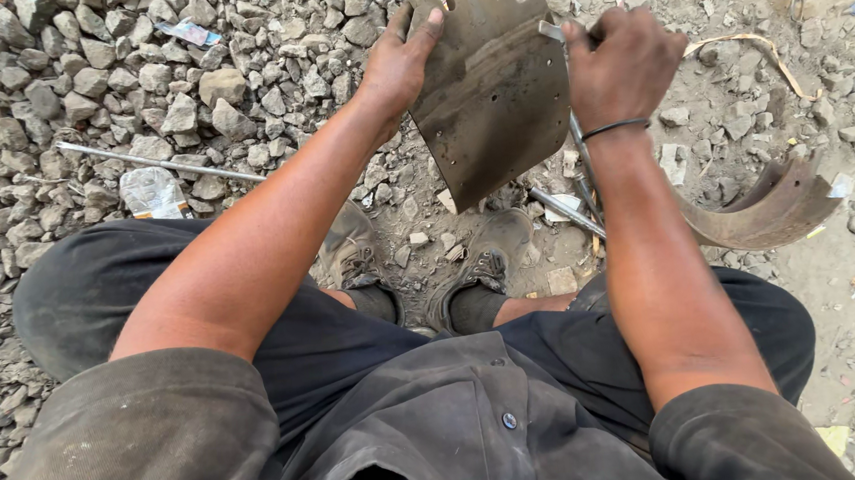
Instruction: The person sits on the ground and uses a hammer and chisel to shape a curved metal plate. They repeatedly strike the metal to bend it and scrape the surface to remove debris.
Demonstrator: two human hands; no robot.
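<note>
Your dark shirt (441,439) sits nearest; beyond, your left hand (397,64) grips the rusty metal blade (496,95), right hand (621,64) clenched on a thin metal tool (582,149).

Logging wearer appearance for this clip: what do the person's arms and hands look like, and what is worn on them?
Both forearms are bare, with dark grey, dusty sleeves pushed up past the elbows. The left hand is ungloved. The right hand is ungloved too, with a thin black band around the wrist.

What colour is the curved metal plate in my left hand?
Rusty brown with dull grey patches, the plate shows best in the head view.
</note>
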